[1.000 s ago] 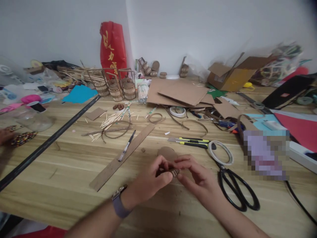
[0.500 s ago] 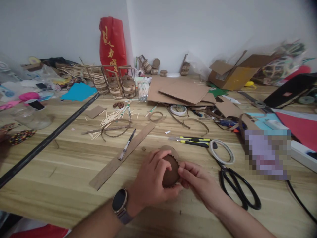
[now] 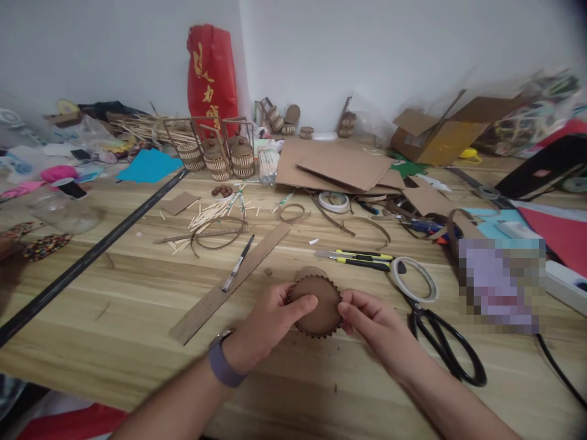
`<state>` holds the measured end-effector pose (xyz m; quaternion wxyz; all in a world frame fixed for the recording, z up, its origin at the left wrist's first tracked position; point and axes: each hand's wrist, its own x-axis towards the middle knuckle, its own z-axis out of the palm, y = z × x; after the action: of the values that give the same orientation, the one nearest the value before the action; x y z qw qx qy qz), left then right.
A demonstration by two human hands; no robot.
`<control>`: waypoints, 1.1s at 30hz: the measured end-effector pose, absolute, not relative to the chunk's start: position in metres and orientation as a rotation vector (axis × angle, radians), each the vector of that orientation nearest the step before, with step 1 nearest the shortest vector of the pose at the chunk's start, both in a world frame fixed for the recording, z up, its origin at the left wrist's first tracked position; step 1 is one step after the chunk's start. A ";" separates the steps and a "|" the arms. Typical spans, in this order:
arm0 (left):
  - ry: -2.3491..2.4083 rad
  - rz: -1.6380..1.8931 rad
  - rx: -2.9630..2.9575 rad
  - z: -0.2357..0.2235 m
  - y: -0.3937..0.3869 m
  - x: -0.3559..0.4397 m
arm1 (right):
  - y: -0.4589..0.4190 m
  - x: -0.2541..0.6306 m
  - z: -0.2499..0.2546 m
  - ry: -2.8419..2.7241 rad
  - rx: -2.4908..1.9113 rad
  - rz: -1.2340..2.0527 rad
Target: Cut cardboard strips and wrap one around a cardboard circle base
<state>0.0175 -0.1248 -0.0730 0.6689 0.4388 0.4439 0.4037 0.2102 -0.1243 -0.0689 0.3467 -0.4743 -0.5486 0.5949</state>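
Observation:
Between my hands is a round brown cardboard disc [image 3: 324, 308] with a dark, toothed strip along its rim. My left hand [image 3: 270, 324] grips its left side, the thumb lying flat across the face and the other fingers hidden beneath. At the right rim, my right hand [image 3: 369, 321] pinches the edge between thumb and fingers. Part of another round cardboard piece [image 3: 309, 272] shows just behind the disc. A long cardboard strip [image 3: 220, 293] with a pen [image 3: 238, 263] on it lies to the left.
Yellow-black utility knives [image 3: 362, 260], a tape roll [image 3: 415, 279] and black scissors [image 3: 452, 348] lie to the right. Farther back are thin sticks [image 3: 215, 211], small bucket models [image 3: 242, 157], cardboard sheets [image 3: 339, 165] and an open box [image 3: 435, 137]. Someone's hand [image 3: 11, 250] shows at the left edge.
My left hand has turned and shifted from curling over the disc to holding its left side with the thumb on top. More of the disc's face shows. My right hand stays at the rim.

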 end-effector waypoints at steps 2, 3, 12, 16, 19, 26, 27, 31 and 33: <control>0.983 0.936 0.965 -0.075 -0.126 0.019 | -0.124 0.211 -0.070 -1.445 -1.238 1.509; 0.989 0.948 0.968 -0.076 -0.126 0.019 | -0.124 0.211 -0.070 -1.457 -1.247 1.484; 1.099 1.131 1.011 -0.079 -0.126 0.024 | -0.132 0.199 -0.076 -1.641 -1.230 1.495; 1.092 1.086 1.009 -0.080 -0.129 0.026 | -0.132 0.201 -0.077 -1.695 -1.259 1.418; 1.119 1.084 1.047 -0.080 -0.130 0.027 | -0.133 0.202 -0.076 -1.707 -1.239 1.391; 1.044 1.083 1.043 -0.079 -0.131 0.028 | -0.136 0.199 -0.073 -1.697 -1.163 1.350; 1.036 1.081 1.028 -0.079 -0.131 0.028 | -0.137 0.198 -0.072 -1.698 -1.157 1.350; 1.015 1.082 1.011 -0.079 -0.131 0.029 | -0.136 0.199 -0.073 -1.697 -1.151 1.352; 1.043 1.085 1.039 -0.078 -0.131 0.029 | -0.135 0.201 -0.074 -1.698 -1.151 1.360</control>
<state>0.0287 -0.1314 -0.0779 0.6104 0.4499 0.4517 0.4701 0.2008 -0.1346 -0.0741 0.3335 -0.4407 -0.6505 0.5210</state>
